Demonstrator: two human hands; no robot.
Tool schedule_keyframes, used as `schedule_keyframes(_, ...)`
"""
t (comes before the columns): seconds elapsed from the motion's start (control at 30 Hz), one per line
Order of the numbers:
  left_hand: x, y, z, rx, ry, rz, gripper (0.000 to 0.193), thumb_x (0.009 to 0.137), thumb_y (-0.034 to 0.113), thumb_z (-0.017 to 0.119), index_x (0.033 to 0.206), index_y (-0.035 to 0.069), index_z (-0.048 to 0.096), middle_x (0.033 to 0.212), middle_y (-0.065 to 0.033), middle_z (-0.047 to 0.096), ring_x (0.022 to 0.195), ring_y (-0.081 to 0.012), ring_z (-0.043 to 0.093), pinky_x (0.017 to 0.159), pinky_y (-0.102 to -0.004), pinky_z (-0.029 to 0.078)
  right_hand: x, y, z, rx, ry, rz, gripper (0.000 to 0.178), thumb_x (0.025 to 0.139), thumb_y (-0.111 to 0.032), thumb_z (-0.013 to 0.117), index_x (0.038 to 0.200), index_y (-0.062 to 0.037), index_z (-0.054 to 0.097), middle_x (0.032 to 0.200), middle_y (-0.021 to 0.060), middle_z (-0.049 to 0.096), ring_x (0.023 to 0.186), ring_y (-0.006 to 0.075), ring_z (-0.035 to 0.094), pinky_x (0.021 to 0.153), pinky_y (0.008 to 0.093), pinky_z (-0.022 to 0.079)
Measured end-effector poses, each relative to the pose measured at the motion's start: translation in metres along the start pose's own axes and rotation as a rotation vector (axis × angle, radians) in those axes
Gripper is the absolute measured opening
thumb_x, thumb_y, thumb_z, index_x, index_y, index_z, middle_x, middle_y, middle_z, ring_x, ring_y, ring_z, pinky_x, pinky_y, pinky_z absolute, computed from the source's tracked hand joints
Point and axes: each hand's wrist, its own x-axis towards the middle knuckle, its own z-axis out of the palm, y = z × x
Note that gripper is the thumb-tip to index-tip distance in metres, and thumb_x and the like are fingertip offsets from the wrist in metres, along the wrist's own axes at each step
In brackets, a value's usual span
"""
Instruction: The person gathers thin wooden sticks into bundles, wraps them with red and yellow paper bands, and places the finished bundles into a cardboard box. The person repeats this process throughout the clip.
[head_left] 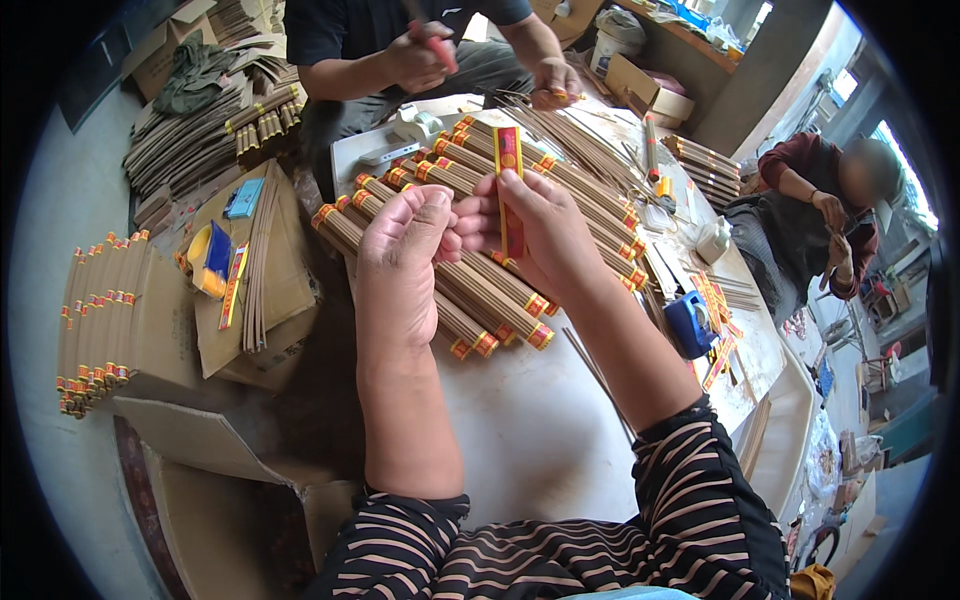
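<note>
In front of my chest, my right hand point(537, 225) pinches a narrow red and yellow paper label point(509, 150) upright between thumb and fingers. Close beside it on the left is my left hand point(402, 245), its fingers curled and the thumb pressed against them; anything inside that pinch is hidden. Beneath both hands lies a heap of brown incense stick bundles point(485, 283), their ends wrapped in red and yellow bands. The heap rests on a white table point(530, 430).
Across the table a person's hand point(420, 58) grips a red-handled tool. Another person point(800, 210) sits at right. A blue tape dispenser point(690, 324) stands near loose labels point(722, 345). Left are stacked bundles point(100, 320), a blue-yellow dispenser point(210, 257) and an open cardboard box point(215, 480).
</note>
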Motion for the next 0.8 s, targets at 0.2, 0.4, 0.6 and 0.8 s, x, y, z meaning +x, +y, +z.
schedule_keyframes(0.2,-0.023,-0.001,0.025,0.053,-0.113,-0.043,0.031,0.086,0.028,0.06,0.098,0.0,0.056,0.082,-0.0008,0.056,0.074,-0.0061,0.051,0.07,-0.0225,0.043,-0.068,-0.031,-0.003,-0.112,-0.076,0.067,0.028,0.097,-0.023,0.035,0.097,0.0019,0.047,0.084,0.0158,0.061,0.07,0.0211,0.062,0.062,0.0314,0.052)
schedule_keyframes(0.4,-0.059,0.003,0.065,-0.123,-0.487,-0.485,0.041,0.09,0.034,0.05,0.099,-0.006,0.05,0.069,-0.0113,0.057,0.032,-0.0131,0.048,0.03,-0.0272,0.046,-0.133,-0.043,0.002,-0.154,-0.189,0.255,0.032,0.097,-0.026,0.035,0.098,0.0029,0.049,0.08,0.0138,0.061,0.061,0.0191,0.062,0.053,0.0286,0.053)
schedule_keyframes(0.6,-0.094,-0.026,0.067,-0.2,-0.287,-0.399,0.047,0.093,0.037,0.041,0.107,-0.007,0.05,0.102,-0.0201,0.056,0.098,-0.0256,0.056,0.087,-0.0375,0.048,-0.183,-0.029,-0.007,-0.157,-0.091,0.432,0.03,0.096,-0.026,0.039,0.092,0.0005,0.051,0.075,0.0124,0.062,0.056,0.0165,0.06,0.05,0.0268,0.051)
schedule_keyframes(0.8,-0.135,-0.055,0.066,-0.748,-0.256,-0.702,0.038,0.094,0.032,0.042,0.104,-0.004,0.049,0.083,-0.0087,0.055,0.07,-0.0159,0.052,0.067,-0.03,0.047,-0.243,0.001,-0.024,0.019,-0.032,0.479,0.028,0.095,-0.027,0.04,0.088,-0.0021,0.05,0.073,0.0132,0.063,0.054,0.0161,0.06,0.049,0.0255,0.049)
